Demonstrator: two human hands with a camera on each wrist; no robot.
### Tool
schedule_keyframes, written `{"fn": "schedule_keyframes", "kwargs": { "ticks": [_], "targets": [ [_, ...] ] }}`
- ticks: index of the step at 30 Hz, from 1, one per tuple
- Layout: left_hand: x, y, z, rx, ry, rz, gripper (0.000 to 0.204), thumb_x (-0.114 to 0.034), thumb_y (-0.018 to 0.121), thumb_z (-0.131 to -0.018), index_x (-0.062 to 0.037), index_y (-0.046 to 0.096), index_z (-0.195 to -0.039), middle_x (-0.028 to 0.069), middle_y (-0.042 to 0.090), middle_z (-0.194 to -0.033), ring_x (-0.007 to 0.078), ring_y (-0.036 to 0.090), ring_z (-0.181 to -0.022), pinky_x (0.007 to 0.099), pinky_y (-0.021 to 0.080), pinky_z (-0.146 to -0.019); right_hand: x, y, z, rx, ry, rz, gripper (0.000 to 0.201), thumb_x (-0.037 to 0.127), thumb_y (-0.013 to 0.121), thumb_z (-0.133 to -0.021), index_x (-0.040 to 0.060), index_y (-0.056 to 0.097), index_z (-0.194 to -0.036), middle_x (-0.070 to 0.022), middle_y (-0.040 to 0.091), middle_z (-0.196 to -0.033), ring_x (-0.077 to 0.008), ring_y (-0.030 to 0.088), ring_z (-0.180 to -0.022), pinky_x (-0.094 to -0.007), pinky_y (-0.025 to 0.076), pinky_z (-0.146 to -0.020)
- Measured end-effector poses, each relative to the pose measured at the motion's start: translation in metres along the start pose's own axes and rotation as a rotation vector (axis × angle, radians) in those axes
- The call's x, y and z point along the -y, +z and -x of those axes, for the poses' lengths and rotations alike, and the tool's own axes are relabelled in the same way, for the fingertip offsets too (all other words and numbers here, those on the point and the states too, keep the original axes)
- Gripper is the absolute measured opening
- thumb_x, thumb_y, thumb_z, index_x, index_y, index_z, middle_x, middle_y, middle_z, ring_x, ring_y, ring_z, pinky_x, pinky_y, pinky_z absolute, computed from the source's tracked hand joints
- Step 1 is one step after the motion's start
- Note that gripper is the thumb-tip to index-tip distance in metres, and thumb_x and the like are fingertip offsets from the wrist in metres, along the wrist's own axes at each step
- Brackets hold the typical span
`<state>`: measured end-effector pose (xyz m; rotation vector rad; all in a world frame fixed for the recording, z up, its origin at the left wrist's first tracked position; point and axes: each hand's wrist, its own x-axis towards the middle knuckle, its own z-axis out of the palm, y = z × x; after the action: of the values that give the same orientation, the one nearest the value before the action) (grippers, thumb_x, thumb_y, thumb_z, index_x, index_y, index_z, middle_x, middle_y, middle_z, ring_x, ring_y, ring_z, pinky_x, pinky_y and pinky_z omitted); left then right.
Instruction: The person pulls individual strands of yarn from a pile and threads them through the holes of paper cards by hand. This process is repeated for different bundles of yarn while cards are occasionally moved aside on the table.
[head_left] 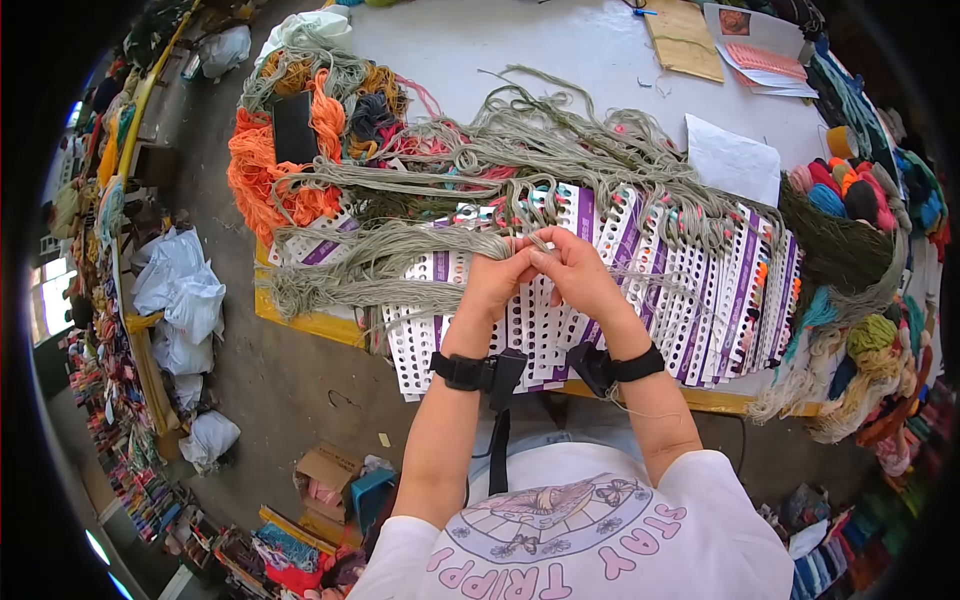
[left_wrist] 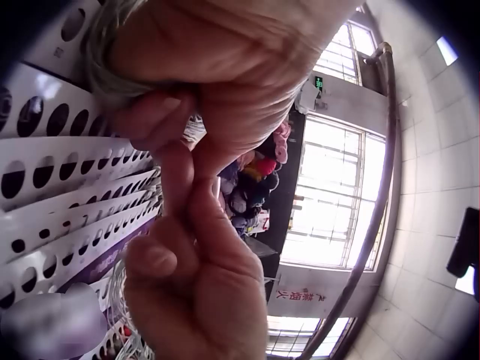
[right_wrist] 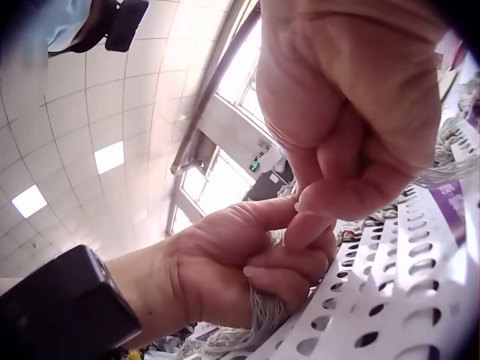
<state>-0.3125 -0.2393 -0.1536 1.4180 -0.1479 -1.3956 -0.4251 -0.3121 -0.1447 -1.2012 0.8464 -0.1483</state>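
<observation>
My left hand (head_left: 488,283) grips a thick bundle of grey-green yarn (head_left: 400,248) whose strands trail off to the left. In the right wrist view, yarn strands (right_wrist: 266,319) come out below the curled fingers of that hand. My right hand (head_left: 585,280) meets it, thumb and fingertips pinching at a bit of the same yarn; the pinched part is mostly hidden by the fingers. Under both hands lie overlapping white and purple cards (head_left: 430,340) with rows of punched holes. Hanks of grey-green yarn (head_left: 560,140) are looped through the cards' upper ends.
Orange yarn (head_left: 260,165) lies at the table's left end, with a black phone-like slab (head_left: 294,128) on it. A white paper (head_left: 732,160) rests behind the cards. Dark green yarn (head_left: 845,250) and coloured hanks hang at right. A wooden board (head_left: 684,40) lies at the back.
</observation>
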Motion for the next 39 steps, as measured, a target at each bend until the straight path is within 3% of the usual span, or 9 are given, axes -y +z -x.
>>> {"fn": "schedule_keyframes", "kwargs": {
  "ticks": [6,13,17,26,29,32,35,36,39],
  "targets": [
    [-0.006,-0.016,-0.002,0.093,-0.134,-0.009,0.013,-0.013,0.063,-0.073,-0.0076,0.057,-0.082,-0.0035,0.052,-0.065,-0.0007,0.039,-0.048,0.0142,0.023,-0.037,0.004,-0.009,0.0,0.044,0.025,-0.067,0.02,0.016,0.054,-0.081,0.0035,0.052,-0.097,-0.0086,0.061,-0.067,-0.0105,0.052,-0.045,-0.0254,0.041,-0.04],
    [0.016,0.005,-0.009,-0.452,0.493,-0.479,0.015,-0.013,0.064,-0.071,0.0,0.058,-0.076,0.0009,0.056,-0.062,0.0075,0.048,-0.055,0.0214,0.039,-0.052,-0.015,0.004,-0.012,-0.375,-0.271,0.462,0.011,0.012,0.053,-0.078,0.0017,0.055,-0.082,-0.0135,0.06,-0.07,-0.0276,0.056,-0.056,-0.0339,0.044,-0.056],
    [0.021,-0.003,-0.017,-0.408,0.318,-0.778,0.016,-0.013,0.061,-0.075,0.0002,0.058,-0.083,0.0016,0.055,-0.06,0.0091,0.049,-0.051,0.0226,0.04,-0.047,-0.028,0.005,-0.018,-0.498,-0.323,0.426,0.011,0.012,0.055,-0.077,0.0015,0.056,-0.078,-0.0132,0.058,-0.069,-0.0274,0.056,-0.06,-0.0342,0.044,-0.055],
    [0.012,-0.009,-0.021,-0.118,-0.017,-0.069,0.013,-0.011,0.057,-0.079,-0.0006,0.058,-0.086,0.0002,0.053,-0.062,0.0047,0.043,-0.042,0.0186,0.032,-0.033,-0.026,0.005,-0.018,-0.516,-0.397,0.401,0.01,0.011,0.06,-0.072,0.0012,0.06,-0.075,-0.01,0.057,-0.067,-0.0225,0.055,-0.058,-0.0295,0.044,-0.054],
    [0.016,-0.01,-0.026,-0.123,0.022,-0.134,0.018,-0.011,0.057,-0.077,0.0035,0.057,-0.087,0.0024,0.054,-0.064,0.0062,0.046,-0.046,0.0209,0.034,-0.033,-0.028,-0.003,-0.02,-0.427,-0.401,0.359,0.011,0.01,0.061,-0.071,0.0015,0.061,-0.078,-0.0097,0.057,-0.069,-0.022,0.056,-0.059,-0.0289,0.044,-0.054],
    [0.038,-0.013,-0.042,-0.206,0.363,-0.365,0.019,-0.012,0.057,-0.076,0.0035,0.056,-0.088,0.0025,0.054,-0.064,0.0058,0.046,-0.047,0.0201,0.034,-0.035,-0.029,-0.003,-0.019,-0.422,-0.329,0.307,0.012,0.01,0.061,-0.071,0.0018,0.062,-0.079,-0.0099,0.058,-0.071,-0.0226,0.056,-0.06,-0.0293,0.044,-0.055],
    [0.023,-0.015,-0.035,-0.3,0.201,-0.034,0.019,-0.011,0.058,-0.074,0.0022,0.056,-0.087,0.0011,0.052,-0.061,0.0039,0.044,-0.047,0.0194,0.032,-0.037,-0.034,-0.004,-0.021,-0.467,-0.293,0.33,0.011,0.009,0.061,-0.071,0.0019,0.062,-0.079,-0.0102,0.058,-0.072,-0.0242,0.057,-0.064,-0.031,0.044,-0.058],
    [0.001,-0.023,-0.022,-0.172,-0.056,0.079,0.015,-0.012,0.054,-0.077,0.0013,0.054,-0.083,0.0008,0.05,-0.064,0.0027,0.037,-0.044,0.0185,0.03,-0.037,-0.035,-0.003,-0.021,-0.482,-0.291,0.349,0.011,0.009,0.06,-0.071,0.0019,0.062,-0.079,-0.0104,0.058,-0.072,-0.0248,0.057,-0.065,-0.0318,0.044,-0.059],
    [-0.017,-0.04,-0.016,0.153,-0.214,0.526,0.013,-0.013,0.048,-0.081,-0.0006,0.053,-0.081,-0.0005,0.047,-0.065,0.0022,0.029,-0.041,0.0175,0.025,-0.034,-0.029,-0.001,-0.022,-0.482,-0.354,0.557,0.012,0.012,0.059,-0.073,0.0021,0.062,-0.078,-0.0116,0.056,-0.071,-0.0262,0.056,-0.068,-0.0338,0.044,-0.061]
  ]
}}
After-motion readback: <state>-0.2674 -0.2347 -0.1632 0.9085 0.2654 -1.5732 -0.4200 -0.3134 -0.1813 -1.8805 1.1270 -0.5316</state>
